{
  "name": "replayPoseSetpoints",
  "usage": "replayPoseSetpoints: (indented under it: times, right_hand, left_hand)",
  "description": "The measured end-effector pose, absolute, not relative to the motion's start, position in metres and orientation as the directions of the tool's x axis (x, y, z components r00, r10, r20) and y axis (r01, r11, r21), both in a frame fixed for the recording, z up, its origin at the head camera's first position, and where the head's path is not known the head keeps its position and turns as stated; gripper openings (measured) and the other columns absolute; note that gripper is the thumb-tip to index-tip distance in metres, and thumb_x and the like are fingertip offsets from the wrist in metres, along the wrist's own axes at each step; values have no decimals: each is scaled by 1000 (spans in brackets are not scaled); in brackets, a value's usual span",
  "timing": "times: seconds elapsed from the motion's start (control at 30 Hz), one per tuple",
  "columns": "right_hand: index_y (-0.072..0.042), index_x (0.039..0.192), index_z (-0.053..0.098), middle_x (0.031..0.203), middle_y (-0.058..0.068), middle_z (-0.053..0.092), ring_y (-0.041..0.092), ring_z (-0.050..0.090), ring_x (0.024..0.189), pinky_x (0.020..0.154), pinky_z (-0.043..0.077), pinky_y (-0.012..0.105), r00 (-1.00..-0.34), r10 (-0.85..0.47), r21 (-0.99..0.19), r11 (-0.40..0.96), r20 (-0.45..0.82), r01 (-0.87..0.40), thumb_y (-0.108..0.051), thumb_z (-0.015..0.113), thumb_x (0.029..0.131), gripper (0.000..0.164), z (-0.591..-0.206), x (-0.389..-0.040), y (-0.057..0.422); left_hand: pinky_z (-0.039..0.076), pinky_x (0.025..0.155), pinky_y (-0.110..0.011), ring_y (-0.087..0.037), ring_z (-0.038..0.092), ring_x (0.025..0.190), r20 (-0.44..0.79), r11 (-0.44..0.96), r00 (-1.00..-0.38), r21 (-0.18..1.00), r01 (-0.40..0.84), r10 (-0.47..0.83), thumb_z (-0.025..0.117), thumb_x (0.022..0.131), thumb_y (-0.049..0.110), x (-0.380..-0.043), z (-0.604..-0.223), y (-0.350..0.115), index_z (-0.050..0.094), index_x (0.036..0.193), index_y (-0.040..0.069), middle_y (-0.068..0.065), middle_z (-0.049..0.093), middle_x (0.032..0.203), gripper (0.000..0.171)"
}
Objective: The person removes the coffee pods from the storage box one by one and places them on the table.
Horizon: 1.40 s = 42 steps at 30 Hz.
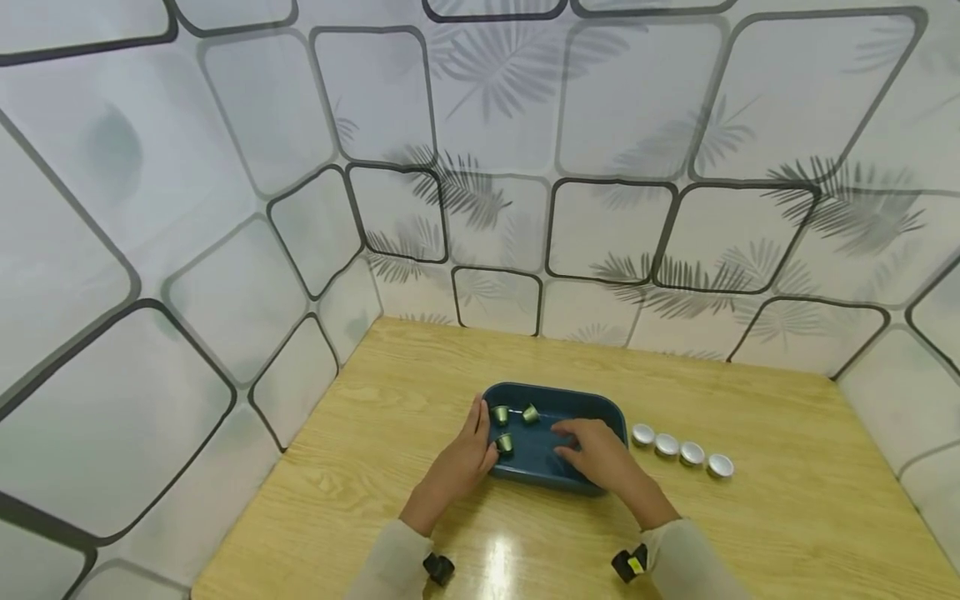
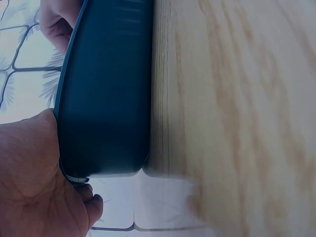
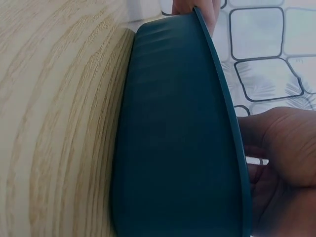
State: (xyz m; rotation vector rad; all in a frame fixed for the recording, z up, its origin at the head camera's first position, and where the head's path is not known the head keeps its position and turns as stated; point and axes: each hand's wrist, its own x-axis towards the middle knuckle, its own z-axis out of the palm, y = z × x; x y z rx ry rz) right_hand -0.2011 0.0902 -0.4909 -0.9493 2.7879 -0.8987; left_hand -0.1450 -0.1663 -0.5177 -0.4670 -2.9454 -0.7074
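Note:
A dark blue rectangular tray (image 1: 558, 477) lies on the wooden table. Inside it, toward the left end, are three small green coffee capsules (image 1: 530, 414), apart from one another. My left hand (image 1: 461, 458) holds the tray's left end, fingers along the outer side and thumb at the near-left rim; the left wrist view shows this hand (image 2: 37, 177) against the tray's end. Over the right part of the tray reaches my right hand (image 1: 600, 454), fingers loosely bent and spread, with nothing visible between them. The tray's near wall (image 3: 173, 123) hides the fingertips in the right wrist view.
Right of the tray, several small white round cups (image 1: 678, 446) stand in a slanting row on the table (image 1: 787, 533). Patterned panels (image 1: 495, 225) rise behind the table and along its left side.

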Motion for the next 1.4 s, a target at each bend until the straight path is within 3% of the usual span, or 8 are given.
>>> replayPoseSetpoints:
  times: [0.3, 0.5, 0.93, 1.17, 1.4]
  right_hand:
    - [-2, 125, 71, 108, 13, 74, 22, 72, 89, 74, 58, 40, -875, -470, -581, 683, 116, -444, -14, 77, 91, 36, -488, -203, 73]
    - [-4, 118, 74, 100, 11, 75, 19, 70, 82, 70, 57, 38, -847, -505, -589, 639, 165, -495, -10, 81, 87, 32, -488, -201, 58]
    - [-4, 117, 76, 100, 12, 75, 19, 69, 79, 67, 56, 38, -803, -565, -563, 607, 192, -561, -12, 80, 88, 30, -490, -198, 34]
    - [-7, 119, 76, 104, 13, 75, 26, 71, 88, 68, 57, 40, -812, -566, -564, 628, 143, -536, -15, 78, 91, 29, -491, -197, 28]
    - [-9, 115, 78, 98, 8, 75, 18, 69, 81, 65, 55, 36, -819, -560, -528, 662, 122, -532, -18, 78, 91, 26, -492, -199, 23]
  left_hand:
    - [51, 97, -40, -38, 34, 146, 166, 848, -946, 420, 325, 280, 45, 107, 17, -145, -519, -166, 12, 156, -15, -29, 1, 166, 67]
    - [51, 97, -42, -40, 36, 144, 186, 844, -939, 413, 341, 288, 46, 106, 16, -144, -520, -166, 14, 155, -17, -32, 4, 164, 67]
    - [51, 99, -42, -40, 39, 142, 206, 848, -934, 397, 351, 291, 47, 105, 14, -146, -520, -166, 15, 154, -18, -33, 7, 164, 67]
    - [51, 98, -39, -38, 38, 144, 162, 854, -944, 403, 328, 287, 46, 107, 17, -146, -517, -165, 13, 156, -14, -29, 3, 165, 67]
    - [53, 94, -40, -39, 40, 142, 178, 845, -943, 421, 330, 280, 46, 106, 15, -145, -516, -164, 14, 155, -16, -31, 5, 165, 66]
